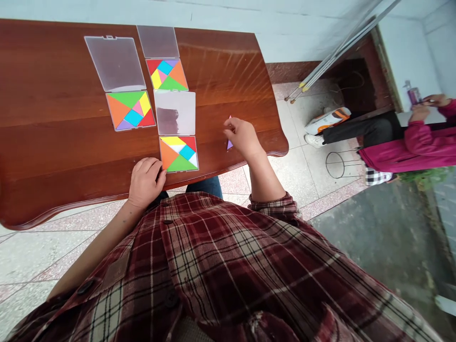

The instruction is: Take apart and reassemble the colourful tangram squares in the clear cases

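Observation:
The nearest tangram case (178,170) lies open, with yellow, red, blue, orange and green pieces in its tray and two white gaps among them. My left hand (145,183) rests at the table's front edge with fingers laid down, its thumb against the case's lower left corner. To the right, my right hand (244,137) is over the table, its fingers bent and a gap between thumb and forefinger. A purple triangle (230,144) lies partly under this hand. The tip of a pink piece (230,116) shows just beyond the fingers.
Two more open tangram cases, a left one (134,118) and a far one (169,76), hold full sets of coloured pieces. Their clear lids lie folded back on the wooden table (53,118). At right, a seated person (420,147) holds a small object near crutches (327,61).

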Action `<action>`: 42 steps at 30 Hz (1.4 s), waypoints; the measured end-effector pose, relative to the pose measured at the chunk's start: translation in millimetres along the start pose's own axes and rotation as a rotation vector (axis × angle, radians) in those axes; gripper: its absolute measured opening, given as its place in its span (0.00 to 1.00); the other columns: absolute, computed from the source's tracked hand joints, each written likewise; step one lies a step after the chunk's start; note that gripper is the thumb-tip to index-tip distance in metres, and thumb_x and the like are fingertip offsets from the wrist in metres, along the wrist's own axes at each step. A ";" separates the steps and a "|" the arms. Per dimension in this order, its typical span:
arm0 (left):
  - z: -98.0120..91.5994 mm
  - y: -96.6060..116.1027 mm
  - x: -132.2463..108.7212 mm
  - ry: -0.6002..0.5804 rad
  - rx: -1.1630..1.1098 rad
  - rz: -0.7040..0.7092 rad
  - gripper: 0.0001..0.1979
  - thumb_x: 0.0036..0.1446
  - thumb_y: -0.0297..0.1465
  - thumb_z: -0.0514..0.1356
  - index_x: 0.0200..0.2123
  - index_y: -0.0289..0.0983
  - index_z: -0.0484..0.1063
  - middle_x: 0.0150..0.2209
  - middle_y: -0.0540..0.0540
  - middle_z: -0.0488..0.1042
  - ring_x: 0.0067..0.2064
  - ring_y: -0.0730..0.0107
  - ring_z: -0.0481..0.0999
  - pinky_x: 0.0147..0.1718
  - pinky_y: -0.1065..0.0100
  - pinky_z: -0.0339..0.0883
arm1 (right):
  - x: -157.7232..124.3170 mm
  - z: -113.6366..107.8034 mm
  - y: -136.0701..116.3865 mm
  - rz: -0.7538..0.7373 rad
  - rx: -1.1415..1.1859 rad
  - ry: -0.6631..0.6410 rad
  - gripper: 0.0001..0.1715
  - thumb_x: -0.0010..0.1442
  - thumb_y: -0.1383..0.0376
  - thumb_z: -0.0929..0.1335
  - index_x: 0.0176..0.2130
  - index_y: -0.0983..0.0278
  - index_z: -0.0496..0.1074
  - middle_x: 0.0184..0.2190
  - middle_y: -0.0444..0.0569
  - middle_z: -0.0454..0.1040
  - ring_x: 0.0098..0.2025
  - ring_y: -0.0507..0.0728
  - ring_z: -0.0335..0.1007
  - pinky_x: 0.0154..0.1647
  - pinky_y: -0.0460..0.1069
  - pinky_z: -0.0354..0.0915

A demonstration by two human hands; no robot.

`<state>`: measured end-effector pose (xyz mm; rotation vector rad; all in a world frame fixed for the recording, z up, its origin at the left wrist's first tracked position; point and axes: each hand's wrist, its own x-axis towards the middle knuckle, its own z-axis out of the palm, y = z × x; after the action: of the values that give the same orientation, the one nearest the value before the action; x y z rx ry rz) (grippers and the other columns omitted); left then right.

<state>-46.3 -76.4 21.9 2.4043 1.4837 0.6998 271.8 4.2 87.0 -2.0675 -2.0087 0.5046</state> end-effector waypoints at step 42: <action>2.0 -0.8 -1.2 -0.007 0.013 -0.011 0.16 0.65 0.37 0.49 0.44 0.35 0.72 0.46 0.37 0.74 0.51 0.53 0.70 0.53 0.52 0.64 | -32.9 43.1 -82.3 -0.114 -0.120 -0.283 0.13 0.58 0.72 0.62 0.41 0.66 0.72 0.39 0.55 0.78 0.38 0.60 0.73 0.37 0.50 0.61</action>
<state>-46.3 -76.9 19.5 2.4034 1.5027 0.6807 178.9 -28.4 82.2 -2.0284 -2.3535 0.7048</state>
